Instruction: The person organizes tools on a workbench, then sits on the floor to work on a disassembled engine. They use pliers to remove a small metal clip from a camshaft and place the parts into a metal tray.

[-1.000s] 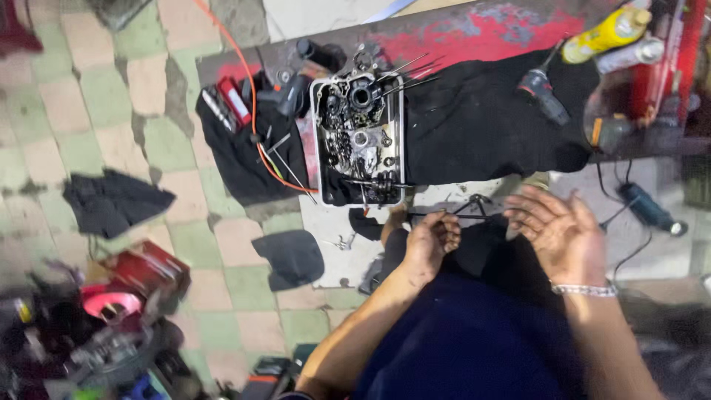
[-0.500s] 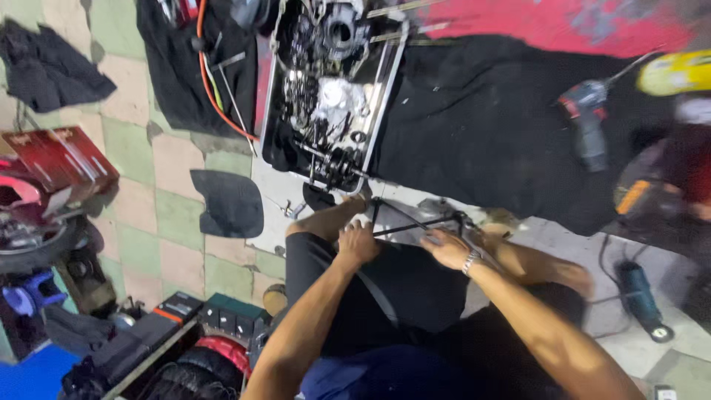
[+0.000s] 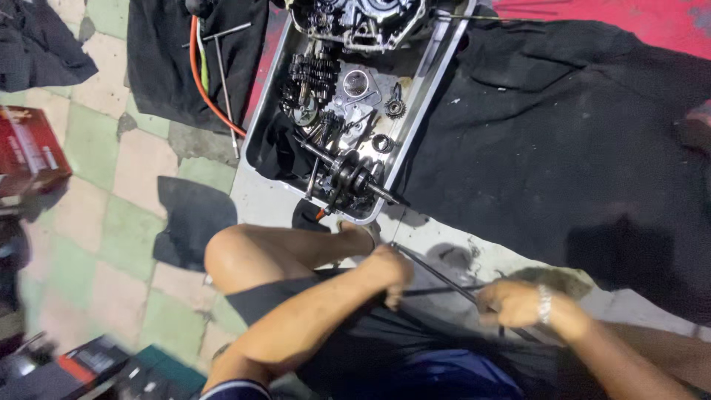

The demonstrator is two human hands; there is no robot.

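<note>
Thin dark rod (image 3: 437, 274), now gripped between closed left hand (image 3: 391, 272) and closed right hand (image 3: 511, 304) over the lap, just below the metal tray (image 3: 433, 89) of gears and crankshaft (image 3: 348, 176); hands open and empty a second ago.

floor (image 3: 111, 170): worn green/beige checker tiles | black cloth (image 3: 563, 141) spread right | red mat (image 3: 622, 18) top right | red box (image 3: 26, 152) left | flat, dim light

Red box (image 3: 26, 152) at left edge (another, darker (image 3: 92, 361), bottom left).
</note>
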